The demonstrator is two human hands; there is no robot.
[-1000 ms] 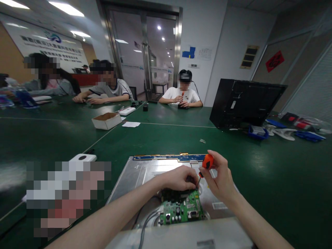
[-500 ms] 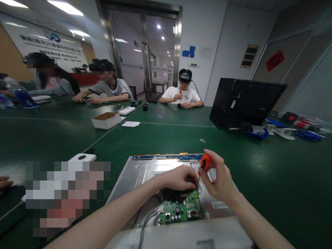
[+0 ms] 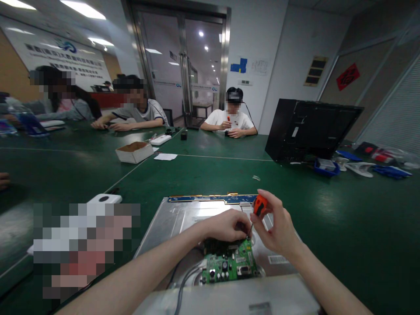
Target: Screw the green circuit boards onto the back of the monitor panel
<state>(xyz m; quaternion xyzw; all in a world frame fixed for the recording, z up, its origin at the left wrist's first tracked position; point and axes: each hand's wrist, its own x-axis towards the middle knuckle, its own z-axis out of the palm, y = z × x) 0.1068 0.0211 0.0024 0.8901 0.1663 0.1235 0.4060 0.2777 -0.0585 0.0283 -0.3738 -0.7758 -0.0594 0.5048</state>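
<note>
My right hand (image 3: 278, 227) is closed around the orange and black handle of a screwdriver (image 3: 260, 205). The thin shaft points down to the far right corner of a green circuit board (image 3: 229, 264). Beside the shaft, my left hand (image 3: 229, 225) has its fingers curled at the board's far edge; whatever they pinch there is hidden. The board lies on a silver metal panel (image 3: 173, 218) with a narrow blue board strip (image 3: 203, 199) along its far edge. Grey cables (image 3: 183, 280) run from the board's left side towards me.
A black monitor (image 3: 308, 129) stands at the right, near a blue tray (image 3: 326, 167) of parts. An open cardboard box (image 3: 134, 153) and white paper (image 3: 166, 156) lie ahead left. A white device (image 3: 105, 199) is nearer. Several people sit around the green table (image 3: 210, 173).
The screwdriver handle has turned slightly in my right fingers, its tip staying at the board's corner. My left hand is nearly still. At the far left, another person's hand has shifted away from me.
</note>
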